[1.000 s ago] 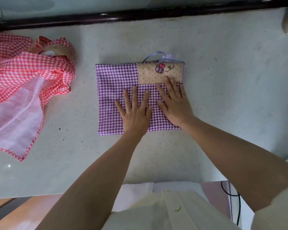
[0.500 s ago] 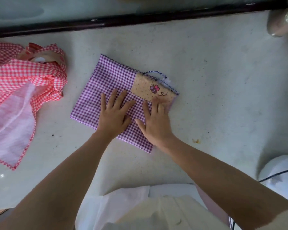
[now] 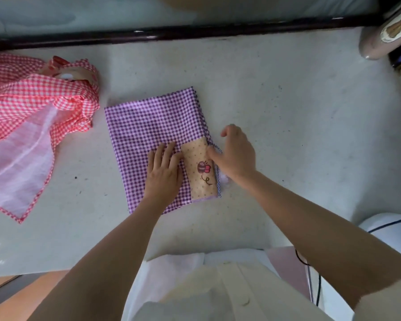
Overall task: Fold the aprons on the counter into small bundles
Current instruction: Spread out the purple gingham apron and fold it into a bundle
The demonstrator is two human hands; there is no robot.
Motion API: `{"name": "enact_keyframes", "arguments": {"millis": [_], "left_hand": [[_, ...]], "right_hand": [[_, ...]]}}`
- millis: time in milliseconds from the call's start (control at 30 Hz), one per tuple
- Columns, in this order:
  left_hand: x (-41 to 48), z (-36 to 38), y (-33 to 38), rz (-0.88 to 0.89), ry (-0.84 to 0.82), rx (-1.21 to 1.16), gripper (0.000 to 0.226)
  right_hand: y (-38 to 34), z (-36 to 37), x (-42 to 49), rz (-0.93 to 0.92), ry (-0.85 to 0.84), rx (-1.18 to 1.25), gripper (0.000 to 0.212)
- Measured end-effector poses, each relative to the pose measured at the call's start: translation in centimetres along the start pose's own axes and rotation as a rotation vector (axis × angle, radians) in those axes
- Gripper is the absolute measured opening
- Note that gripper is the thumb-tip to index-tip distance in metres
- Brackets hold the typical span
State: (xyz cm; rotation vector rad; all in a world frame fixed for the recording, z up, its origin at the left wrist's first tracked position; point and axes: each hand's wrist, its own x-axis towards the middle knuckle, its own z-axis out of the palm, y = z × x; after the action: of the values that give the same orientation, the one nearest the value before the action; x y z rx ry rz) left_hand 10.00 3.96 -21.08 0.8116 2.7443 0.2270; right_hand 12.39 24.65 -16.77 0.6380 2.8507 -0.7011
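Note:
A purple gingham apron, folded into a flat rectangle, lies in the middle of the pale counter. Its tan dotted pocket panel with a small embroidered figure sits along the right edge. My left hand presses flat on the purple cloth just left of that panel. My right hand is at the apron's right edge, its thumb on the tan panel and its fingers curled at the striped cord there. A red gingham apron lies unfolded and crumpled at the left.
A dark rail runs along the counter's far edge. A pinkish container stands at the far right corner. A white rounded object with a black cable sits at the near right. The counter's front edge is close to my body.
The purple apron has been turned clockwise about a quarter turn, so the tan panel now lies at the right. My right hand left the cloth's top and moved to its right edge.

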Motion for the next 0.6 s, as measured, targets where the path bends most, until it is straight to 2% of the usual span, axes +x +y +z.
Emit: {"name": "enact_keyframes", "arguments": {"millis": [67, 133, 200, 300, 367, 467, 533, 600], "left_hand": [[-0.3, -0.1, 0.2, -0.027, 0.032, 0.006, 0.038], [-0.3, -0.1, 1.1, -0.117, 0.077, 0.011, 0.033], [-0.2, 0.1, 2.3, -0.197, 0.073, -0.011, 0.035], [-0.4, 1.2, 3.4, -0.243, -0.043, -0.054, 0.059], [-0.5, 1.9, 3.5, -0.245, -0.093, -0.056, 0.071], [-0.6, 2.3, 3.2, -0.238, -0.109, -0.063, 0.073], [-0.7, 2.3, 3.2, -0.228, -0.110, -0.055, 0.072], [-0.6, 2.3, 3.1, -0.224, -0.116, -0.049, 0.071]], "right_hand": [[1.5, 0.6, -0.1, 0.042, -0.174, 0.020, 0.058], [1.9, 1.5, -0.8, -0.057, -0.303, 0.064, 0.051], [1.9, 2.0, -1.5, -0.125, -0.292, 0.068, 0.037], [2.4, 1.4, -1.4, -0.057, -0.183, 0.132, 0.033], [2.6, 0.3, -1.2, 0.128, -0.221, 0.463, 0.029], [3.0, -1.8, -0.5, 0.622, -0.278, 1.323, 0.027], [5.2, -3.0, 0.2, 0.734, -0.091, 1.532, 0.026], [7.9, -3.9, 1.2, 0.846, 0.165, 1.449, 0.020]]}}
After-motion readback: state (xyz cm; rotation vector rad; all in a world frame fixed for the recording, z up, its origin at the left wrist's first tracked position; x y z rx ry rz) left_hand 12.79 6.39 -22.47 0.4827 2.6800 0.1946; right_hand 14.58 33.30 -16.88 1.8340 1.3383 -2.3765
